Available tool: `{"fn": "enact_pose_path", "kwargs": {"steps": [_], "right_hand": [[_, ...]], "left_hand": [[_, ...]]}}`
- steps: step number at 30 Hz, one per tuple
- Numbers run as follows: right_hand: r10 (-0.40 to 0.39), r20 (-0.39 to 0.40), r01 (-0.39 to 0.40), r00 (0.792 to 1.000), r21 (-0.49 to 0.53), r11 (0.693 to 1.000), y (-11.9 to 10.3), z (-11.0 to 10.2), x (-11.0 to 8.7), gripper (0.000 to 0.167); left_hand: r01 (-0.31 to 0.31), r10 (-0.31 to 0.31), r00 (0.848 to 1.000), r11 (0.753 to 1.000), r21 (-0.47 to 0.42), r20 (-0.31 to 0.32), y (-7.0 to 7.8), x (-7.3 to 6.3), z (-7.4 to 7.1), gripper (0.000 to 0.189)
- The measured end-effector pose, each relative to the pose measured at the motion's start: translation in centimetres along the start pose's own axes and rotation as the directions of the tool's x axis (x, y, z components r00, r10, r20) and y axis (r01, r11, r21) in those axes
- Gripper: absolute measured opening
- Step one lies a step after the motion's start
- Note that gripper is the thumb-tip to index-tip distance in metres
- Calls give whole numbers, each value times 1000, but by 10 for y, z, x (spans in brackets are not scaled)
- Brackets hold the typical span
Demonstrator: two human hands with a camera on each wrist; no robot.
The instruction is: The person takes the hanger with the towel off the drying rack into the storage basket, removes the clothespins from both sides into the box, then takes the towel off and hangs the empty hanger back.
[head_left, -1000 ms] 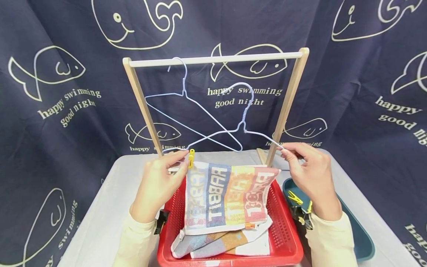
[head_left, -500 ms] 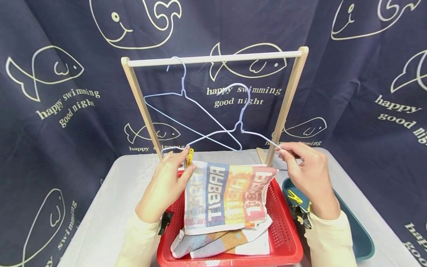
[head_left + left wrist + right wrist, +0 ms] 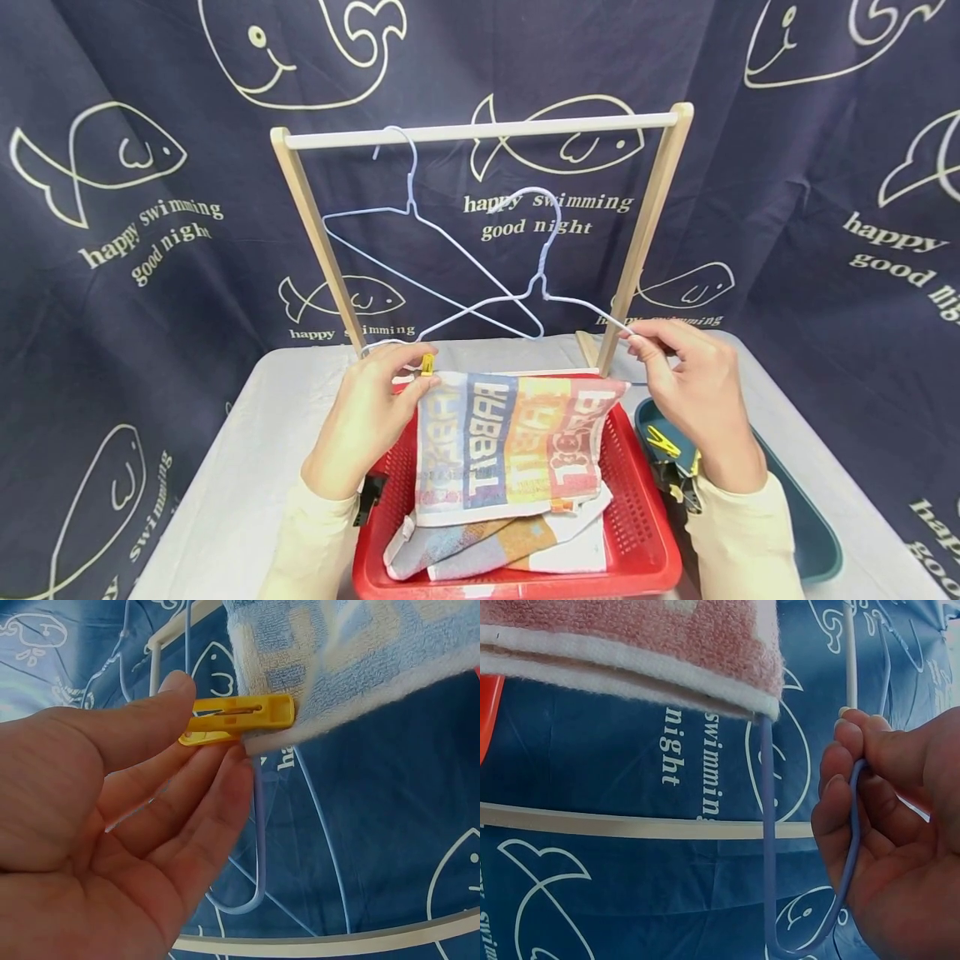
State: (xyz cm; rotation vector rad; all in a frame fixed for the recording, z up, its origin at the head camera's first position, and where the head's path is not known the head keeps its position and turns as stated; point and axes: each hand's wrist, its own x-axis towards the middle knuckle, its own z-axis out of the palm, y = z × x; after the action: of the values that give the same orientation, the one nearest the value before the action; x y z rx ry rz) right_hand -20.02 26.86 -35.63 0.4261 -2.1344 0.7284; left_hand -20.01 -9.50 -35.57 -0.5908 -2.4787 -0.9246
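Observation:
My left hand point(image 3: 360, 417) pinches a yellow clothespin point(image 3: 244, 712) between thumb and fingers. Its jaws are at the corner of a striped towel point(image 3: 517, 442) with RABBIT lettering in mirror image. The towel hangs over the lower bar of a light blue wire hanger point(image 3: 542, 267), and the bar comes out past the white hem in the right wrist view. Thumb and fingertips of my right hand point(image 3: 693, 383) hold the hanger's right shoulder near its bend. The hanger's hook points up, free of the rack bar.
Below the towel, a red basket point(image 3: 480, 591) holds more folded cloths. A teal tray point(image 3: 817, 533) with yellow clothespins point(image 3: 663, 442) stands right, partly behind my right arm. Behind, a wooden rack with a white bar point(image 3: 480, 132) carries another blue hanger point(image 3: 412, 196).
My left hand's fingers reached up along the clothespin to the hanger's shoulder, then came down a little; the clothespin sits slightly lower. The hanger's hook shifted slightly left. My right hand stays almost still.

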Motion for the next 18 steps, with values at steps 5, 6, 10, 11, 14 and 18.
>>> {"fn": "enact_pose_path", "kwargs": {"steps": [5, 6, 10, 11, 14, 18], "right_hand": [[-8, 5, 8, 1000, 6, 1000, 0, 0, -1, 21], [-10, 7, 10, 1000, 9, 1000, 1, 0, -1, 21], [-18, 14, 18, 1000, 11, 1000, 1, 0, -1, 23], [-18, 16, 18, 1000, 10, 1000, 0, 0, -1, 23], [-18, 12, 17, 1000, 13, 1000, 0, 0, -1, 23], [-19, 4, 19, 1000, 10, 1000, 0, 1, -1, 23]], "left_hand": [[23, -23, 1000, 998, -51, 5, -2, -1, -2, 35], [30, -30, 1000, 998, -63, 6, -3, -1, -1, 34], [57, -57, 998, 994, -92, 3, -4, -1, -1, 31], [59, -60, 998, 994, -94, -3, -4, -1, -1, 31], [66, -68, 998, 993, -103, -17, -4, -1, -1, 28], [63, -68, 997, 992, -107, -36, -4, -1, -2, 25]]}}
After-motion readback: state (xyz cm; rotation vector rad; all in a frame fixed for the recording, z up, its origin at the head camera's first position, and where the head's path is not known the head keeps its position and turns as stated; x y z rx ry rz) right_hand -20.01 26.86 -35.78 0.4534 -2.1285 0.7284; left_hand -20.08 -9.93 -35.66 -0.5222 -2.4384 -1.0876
